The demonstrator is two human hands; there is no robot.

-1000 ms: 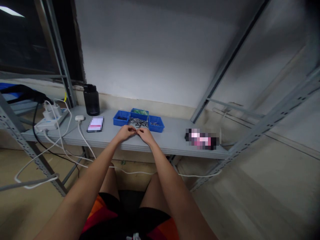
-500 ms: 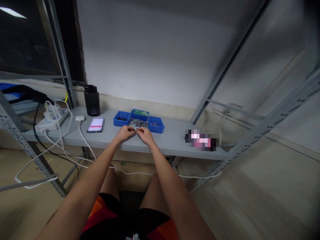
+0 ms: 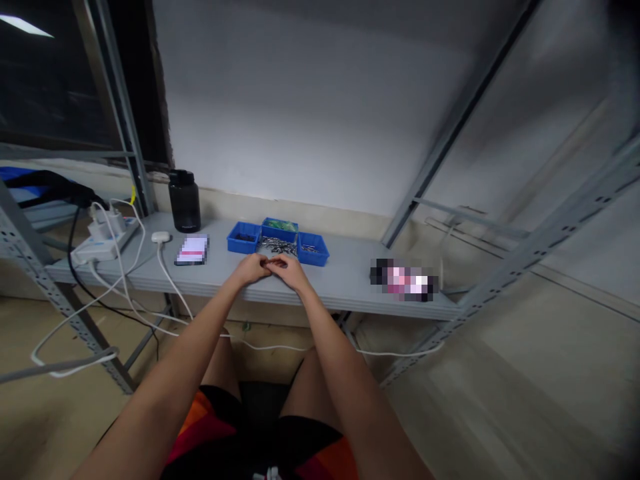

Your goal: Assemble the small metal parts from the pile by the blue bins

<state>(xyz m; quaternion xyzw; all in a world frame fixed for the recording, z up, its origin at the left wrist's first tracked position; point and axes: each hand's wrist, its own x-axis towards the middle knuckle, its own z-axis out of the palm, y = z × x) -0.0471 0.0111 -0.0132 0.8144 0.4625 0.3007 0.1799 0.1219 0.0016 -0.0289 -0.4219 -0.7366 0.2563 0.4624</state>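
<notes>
My left hand [image 3: 251, 269] and my right hand [image 3: 286, 269] meet over the front part of the grey shelf, fingertips touching. The fingers of both are bent and closed together; whatever they pinch is too small or hidden to make out. Just behind them lies a loose pile of small shiny metal parts [image 3: 278, 245]. Around that pile stand three blue bins: the left bin [image 3: 243, 248] has small dark pieces in it, the back bin [image 3: 285, 235] holds something green, and the right bin [image 3: 313, 257] has small metal pieces.
To the left are a black bottle [image 3: 185, 203], a phone with a blurred screen [image 3: 192, 249], a white charger [image 3: 161, 237] and a power strip [image 3: 105, 245] with trailing cables. A blurred dark and pink object [image 3: 404, 280] lies at right. Metal posts frame the shelf [image 3: 345, 287].
My right hand has shifted slightly left, its fingers now reaching over against the left fingertips. The bins and metal pile stay where they were.
</notes>
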